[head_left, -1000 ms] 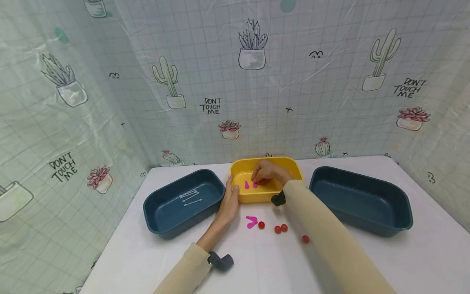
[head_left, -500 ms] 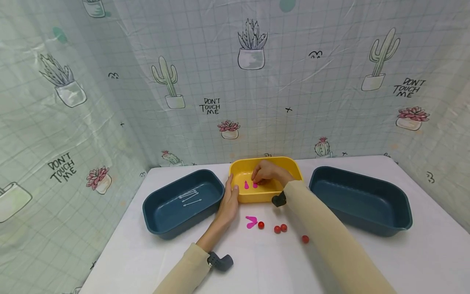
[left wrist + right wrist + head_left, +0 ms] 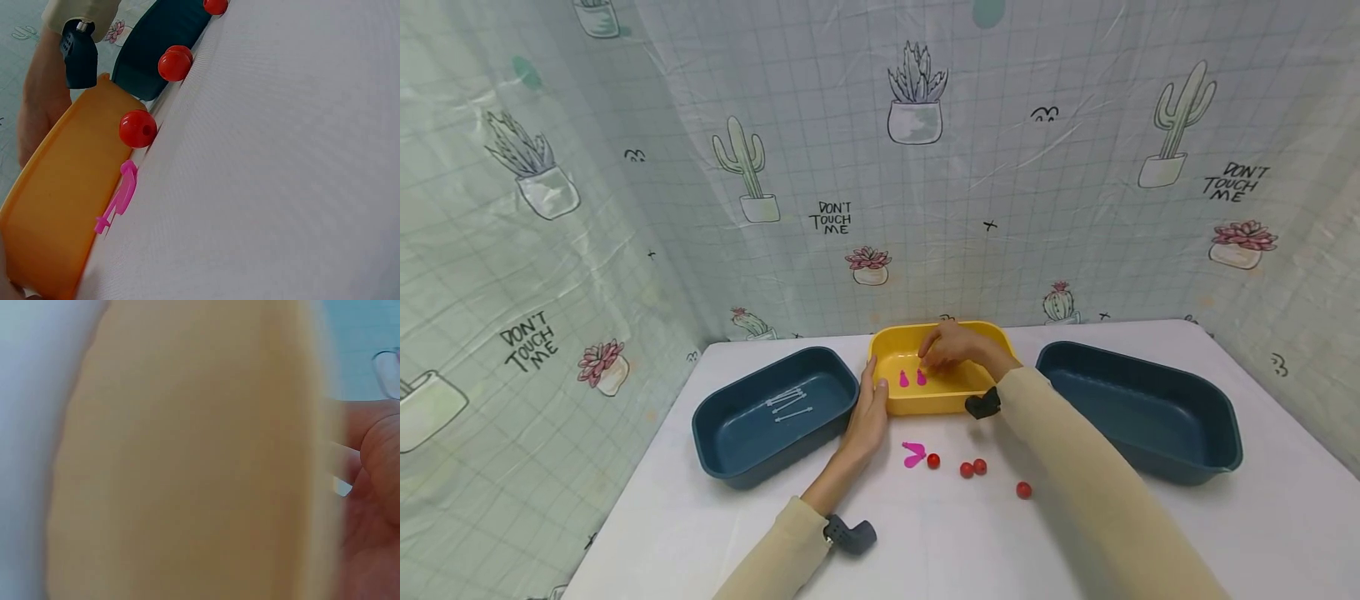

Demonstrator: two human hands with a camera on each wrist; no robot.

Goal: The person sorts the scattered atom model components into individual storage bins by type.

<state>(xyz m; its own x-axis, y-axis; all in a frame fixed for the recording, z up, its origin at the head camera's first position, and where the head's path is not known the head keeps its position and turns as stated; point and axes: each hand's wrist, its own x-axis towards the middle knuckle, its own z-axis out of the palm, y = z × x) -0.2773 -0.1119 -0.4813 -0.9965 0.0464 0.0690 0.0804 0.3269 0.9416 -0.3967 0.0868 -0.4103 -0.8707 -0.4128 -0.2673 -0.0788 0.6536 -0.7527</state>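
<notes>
The left hand [image 3: 867, 417] is laid along the left wall of the yellow box [image 3: 928, 406], its fingers nearly straight and its thumb at the near left corner, so that the box is touched and perhaps steadied. The right hand [image 3: 953, 343] is reached over the box's right part, fingers turned down and bent; whether anything is pinched between them cannot be told, since the fingertips are partly hidden and, in the right wrist view, blocked by a blurred wall. A dark camera [image 3: 853, 536] is worn on the left wrist, and another camera [image 3: 981, 406] on the right.

In the box, at the middle of the tabletop's far edge, two pink pieces [image 3: 903, 378] are laid side by side, apart from the right fingers. Just before the box's near wall, a pink V [image 3: 916, 447] is left on the tabletop [image 3: 955, 550], with four red beads [image 3: 933, 461] strung out from it toward the near right corner. White sticks [image 3: 793, 414] are gathered in the left blue box [image 3: 790, 448], by the far left corner; the right blue box [image 3: 1142, 408] is set toward the far right corner.

The work is judged to be partly done: sticks and two pink pieces are boxed, while the V and beads are not.
</notes>
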